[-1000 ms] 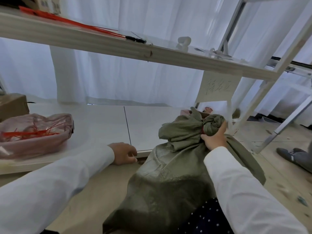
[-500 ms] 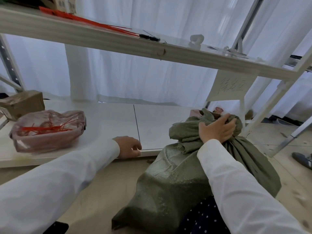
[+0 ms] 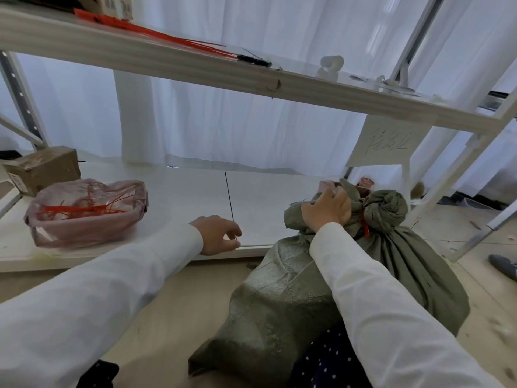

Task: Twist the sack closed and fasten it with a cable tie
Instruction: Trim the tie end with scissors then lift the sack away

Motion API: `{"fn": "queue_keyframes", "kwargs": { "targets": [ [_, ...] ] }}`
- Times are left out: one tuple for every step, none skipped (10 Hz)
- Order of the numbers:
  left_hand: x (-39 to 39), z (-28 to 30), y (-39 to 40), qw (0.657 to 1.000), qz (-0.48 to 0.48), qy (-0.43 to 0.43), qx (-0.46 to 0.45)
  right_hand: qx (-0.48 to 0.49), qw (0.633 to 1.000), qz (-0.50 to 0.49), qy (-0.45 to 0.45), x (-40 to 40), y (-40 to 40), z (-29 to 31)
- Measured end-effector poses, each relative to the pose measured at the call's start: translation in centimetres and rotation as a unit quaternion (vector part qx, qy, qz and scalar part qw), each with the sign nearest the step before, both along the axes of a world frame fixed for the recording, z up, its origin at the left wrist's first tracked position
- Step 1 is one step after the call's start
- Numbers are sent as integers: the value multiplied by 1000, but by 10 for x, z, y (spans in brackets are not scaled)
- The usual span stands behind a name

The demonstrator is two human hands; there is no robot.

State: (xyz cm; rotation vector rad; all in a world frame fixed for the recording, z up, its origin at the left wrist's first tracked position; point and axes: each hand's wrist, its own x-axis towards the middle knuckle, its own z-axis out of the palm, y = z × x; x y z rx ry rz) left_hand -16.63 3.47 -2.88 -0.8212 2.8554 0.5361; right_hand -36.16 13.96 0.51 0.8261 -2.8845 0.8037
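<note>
A full olive-green sack (image 3: 282, 303) leans against the low white shelf (image 3: 181, 203), its mouth twisted into a knob (image 3: 387, 210). A red cable tie (image 3: 366, 229) circles the twisted neck, its tail hanging down. My right hand (image 3: 327, 210) grips a bunched fold of the sack just left of the knob. My left hand (image 3: 218, 233) rests on the shelf's front edge with fingers curled and nothing seen in it.
A pink plastic bag (image 3: 86, 214) with red cable ties inside sits on the shelf at left, a cardboard box (image 3: 42, 169) behind it. More red ties (image 3: 167, 42) lie on the upper shelf. A paper sign (image 3: 387, 144) hangs at right.
My right hand slid left off the twisted knob onto the fold beside it, uncovering the knob and the red tie. My left hand stayed at the shelf edge.
</note>
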Motion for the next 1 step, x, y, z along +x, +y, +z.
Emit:
{"fn": "queue_keyframes", "kwargs": {
  "targets": [
    [5, 15, -2, 997, 25, 74, -21, -42, 996, 73, -37, 18, -7, 17]
  ]
}}
